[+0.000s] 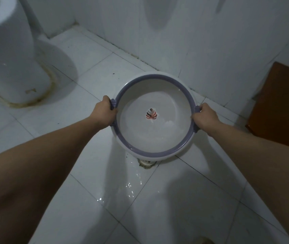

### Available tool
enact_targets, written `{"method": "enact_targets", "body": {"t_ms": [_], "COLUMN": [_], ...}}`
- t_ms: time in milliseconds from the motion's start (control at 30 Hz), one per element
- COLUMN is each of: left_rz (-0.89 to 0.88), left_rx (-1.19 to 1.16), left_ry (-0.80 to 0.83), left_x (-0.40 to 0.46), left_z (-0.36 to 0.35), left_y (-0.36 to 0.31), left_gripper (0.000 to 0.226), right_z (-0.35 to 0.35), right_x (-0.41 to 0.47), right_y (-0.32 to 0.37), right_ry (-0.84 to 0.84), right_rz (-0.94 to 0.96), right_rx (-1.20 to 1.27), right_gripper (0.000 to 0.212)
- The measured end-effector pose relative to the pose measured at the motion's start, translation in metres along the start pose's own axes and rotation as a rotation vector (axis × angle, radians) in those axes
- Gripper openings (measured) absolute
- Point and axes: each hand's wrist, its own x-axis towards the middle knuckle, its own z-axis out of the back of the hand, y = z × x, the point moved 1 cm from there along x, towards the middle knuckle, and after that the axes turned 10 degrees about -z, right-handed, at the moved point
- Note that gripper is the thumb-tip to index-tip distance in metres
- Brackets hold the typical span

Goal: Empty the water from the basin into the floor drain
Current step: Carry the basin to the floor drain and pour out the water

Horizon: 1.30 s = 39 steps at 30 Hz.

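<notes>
Floor tiles (87,71) first, since they fill most of the shot: white, w/ a wet streak (131,187) running from the drain back toward us. Toilet base (13,67) sits far left, and a brown wooden panel (279,106) leans at far right against the tiled wall (193,32). Neither is in our way.

Next down in size, the basin (153,115): round, white, purple rim, leaf sticker (151,115) at the bottom, shallow water (157,132) pooled toward our side of it. We're holding it off the floor, near the wall corner, pretty much level or tipped a hair toward us; can't say for sure.

Left hand (106,114) is wrapped around the left rim handle, fingers curled shut on it. Right hand (204,118) does the same on the opposite handle, so the grip line runs straight across the bowl, left to right.

Smallest bit, and the one that matters: floor drain (146,162). It peeks out just under the near edge of the basin, i.e. btwn the bowl and us, roughly centred btwn both hands. So imo the pour has to go over the near rim, tipping toward us around that handle-to-handle axis. Both hands equally close, no lead hand. Go slow or it'll splash past the drain.
</notes>
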Motion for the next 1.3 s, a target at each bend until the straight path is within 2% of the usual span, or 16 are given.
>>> {"method": "enact_targets", "body": {"t_ms": [600, 833, 967, 1300], "left_rz": [0.019, 0.027, 0.030, 0.057], "left_rx": [0.021, 0.001, -0.001, -0.008], "left_ry": [0.014, -0.005, -0.006, -0.017], "left_x": [-0.007, -0.006, -0.008, -0.010], "left_z": [0.002, 0.001, 0.002, 0.008], "left_y": [-0.003, -0.001, 0.000, 0.004], "left_gripper": [0.029, 0.026, 0.023, 0.021], "right_z": [-0.002, -0.004, -0.005, -0.012], "right_x": [0.002, 0.001, 0.000, -0.004], "right_y": [-0.004, -0.001, 0.000, 0.008], "right_ry": [0.005, 0.010, 0.021, 0.038], "right_rz": [0.009, 0.015, 0.024, 0.026], "right_rx": [-0.014, 0.013, 0.020, -0.005], "right_gripper": [0.029, 0.033, 0.025, 0.023]}}
